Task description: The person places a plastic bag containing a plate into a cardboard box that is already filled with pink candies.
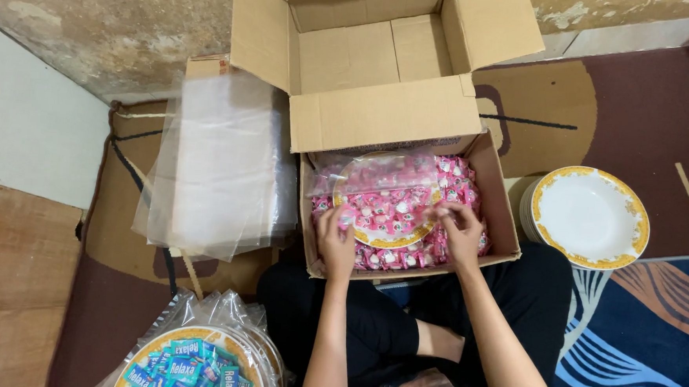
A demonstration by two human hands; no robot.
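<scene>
**Q:** Where are your hands?

**A:** Both inside the smaller cardboard box (495,200) in front of my knees. Left hand (334,240) closed on the near-left rim of the bagged plate (387,204), fingers curled over its edge. Right hand (459,231) pinching the clear plastic at the plate's right side, fingertips together on the film.

**Q:** And the plate itself?

**A:** White with a gold rim, heaped with pink wrapped candies (394,212), all inside a clear bag. It lies on top of loose pink candies (459,176) that fill the box floor. Slightly left of centre in the box.

**Q:** What's around you?

**A:** A larger open carton (375,54) stands behind, touching the small box, flaps up. To my left, a stack of clear plastic bags (220,163) draped over another carton. Right side, on the carpet (655,115), a stack of bare gold-rimmed plates (591,218), just beside the box. Near my left knee, bagged plates holding blue wrapped candies (190,370), partly cut off by the frame edge.
</scene>
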